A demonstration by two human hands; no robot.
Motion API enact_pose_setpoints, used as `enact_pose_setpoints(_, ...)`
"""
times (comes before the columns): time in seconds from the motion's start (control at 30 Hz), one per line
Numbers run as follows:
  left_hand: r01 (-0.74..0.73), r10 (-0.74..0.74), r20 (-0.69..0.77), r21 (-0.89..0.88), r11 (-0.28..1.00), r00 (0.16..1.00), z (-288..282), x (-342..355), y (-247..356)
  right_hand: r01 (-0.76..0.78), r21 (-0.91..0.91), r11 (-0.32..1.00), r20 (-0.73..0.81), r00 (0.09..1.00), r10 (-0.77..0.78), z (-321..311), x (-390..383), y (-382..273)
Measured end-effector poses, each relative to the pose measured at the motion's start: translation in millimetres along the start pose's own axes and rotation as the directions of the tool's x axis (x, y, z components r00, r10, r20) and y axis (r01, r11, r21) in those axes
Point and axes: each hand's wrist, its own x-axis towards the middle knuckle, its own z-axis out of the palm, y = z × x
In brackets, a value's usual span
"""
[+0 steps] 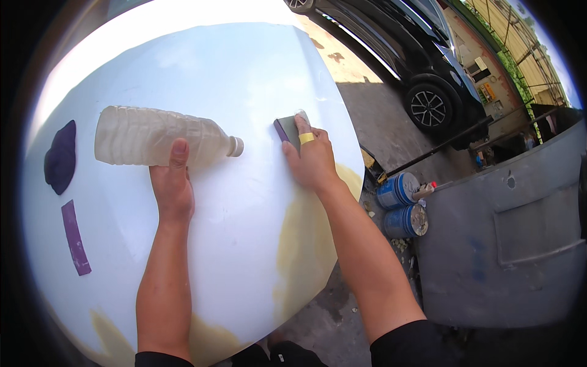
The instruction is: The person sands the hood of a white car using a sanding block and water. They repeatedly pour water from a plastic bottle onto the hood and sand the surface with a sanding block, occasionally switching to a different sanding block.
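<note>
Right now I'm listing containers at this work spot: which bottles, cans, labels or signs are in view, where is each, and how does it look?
Plastic bottle: lying on the white panel under the left hand, clear, ribbed, pale cap, no label showing.
Upper can: on the ground right of the panel, on its side, blue label.
Lower can: just below it, blue, metal lid facing out.
Signs or screens: none that I can make out.

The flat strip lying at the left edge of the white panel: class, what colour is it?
Purple. The flat strip lies on the white panel, clearest in the head view.
</note>
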Motion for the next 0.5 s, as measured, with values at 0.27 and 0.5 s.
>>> enact_pose_setpoints(0.27,0.008,-0.009,0.012,0.06,0.998,1.0,-11,2,3,0.332,-0.021,0.943,-0.063,0.941,-0.333,20,-117,4)
enact_pose_setpoints(0.5,0.026,-0.027,0.035,0.029,0.999,0.999,-1,0,1,-0.032,-0.045,0.998,-0.012,0.999,0.032,0,14,-3)
